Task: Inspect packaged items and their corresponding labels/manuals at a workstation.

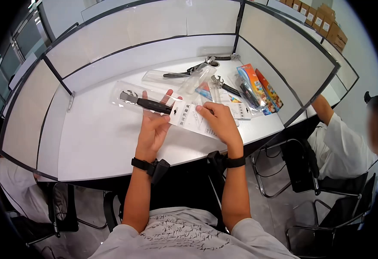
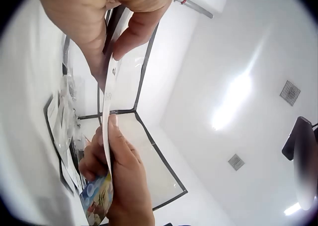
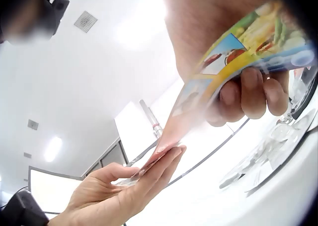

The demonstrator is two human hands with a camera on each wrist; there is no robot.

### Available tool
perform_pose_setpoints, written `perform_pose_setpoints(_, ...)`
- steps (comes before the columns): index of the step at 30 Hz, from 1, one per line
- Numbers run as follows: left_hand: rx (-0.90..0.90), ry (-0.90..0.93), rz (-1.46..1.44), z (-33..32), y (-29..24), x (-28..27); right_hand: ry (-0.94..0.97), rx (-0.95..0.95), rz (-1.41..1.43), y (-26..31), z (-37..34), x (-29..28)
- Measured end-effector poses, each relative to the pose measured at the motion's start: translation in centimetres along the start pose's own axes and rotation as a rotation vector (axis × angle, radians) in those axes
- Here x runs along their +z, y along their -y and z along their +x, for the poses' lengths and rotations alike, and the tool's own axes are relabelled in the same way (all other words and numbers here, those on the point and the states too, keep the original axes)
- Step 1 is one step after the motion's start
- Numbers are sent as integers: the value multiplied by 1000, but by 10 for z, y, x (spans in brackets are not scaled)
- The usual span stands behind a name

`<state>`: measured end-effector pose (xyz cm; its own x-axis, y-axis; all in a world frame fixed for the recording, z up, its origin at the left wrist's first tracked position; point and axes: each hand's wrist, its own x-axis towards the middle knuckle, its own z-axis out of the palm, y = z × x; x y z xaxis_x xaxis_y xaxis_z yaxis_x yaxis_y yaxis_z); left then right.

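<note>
Across both hands in the head view lies a clear plastic pack with a backing card (image 1: 188, 118); inside it is a tool with a silver head and black handle (image 1: 154, 105). My left hand (image 1: 153, 131) holds the pack from below, where handle and card meet, with its thumb on the card. My right hand (image 1: 224, 125) pinches the card's right part between thumb and fingers. In the left wrist view the card (image 2: 107, 101) shows edge-on. Its colourful printed back (image 3: 238, 57) faces the right wrist camera, with fingers curled beneath it.
Behind the hands, another black-handled tool (image 1: 228, 89) and clear plastic packaging (image 1: 200, 80) lie on the white desk (image 1: 98, 146). Colourful printed cards (image 1: 264, 88) stand near the right partition (image 1: 284, 52). A seated person (image 1: 342, 146) is at the right, another (image 1: 20, 185) at the left.
</note>
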<state>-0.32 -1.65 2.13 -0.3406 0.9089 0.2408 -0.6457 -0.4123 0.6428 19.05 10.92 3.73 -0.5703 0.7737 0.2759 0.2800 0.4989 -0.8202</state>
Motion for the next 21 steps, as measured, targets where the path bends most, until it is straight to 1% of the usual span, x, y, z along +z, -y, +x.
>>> perform_pose_setpoints(2,-16,10,9,0,0,0,11,-15,32,-6,2,0)
perform_pose_setpoints(3,-20,11,8,-1,-1,2,21,6,32,-5,1,0)
perform_pose_setpoints(6,-27,-58,114,-4,1,8,21,-24,12,-6,1,-3)
perform_pose_setpoints(7,-37,-60,112,-4,2,6,16,-23,3,-7,2,-4)
perform_pose_setpoints(10,-55,25,26,-1,3,-2,13,-16,-17,-5,3,-5)
perform_pose_setpoints(13,-73,41,12,0,5,-5,-8,9,-106,-5,2,-3)
perform_pose_setpoints(16,-117,36,-57,7,5,-15,-30,9,-169,-3,2,0)
perform_pose_setpoints(17,-118,7,-47,6,6,-14,-27,6,-190,-4,3,1)
perform_pose_setpoints(21,-113,1,-20,7,8,-22,-44,-4,-196,1,0,1)
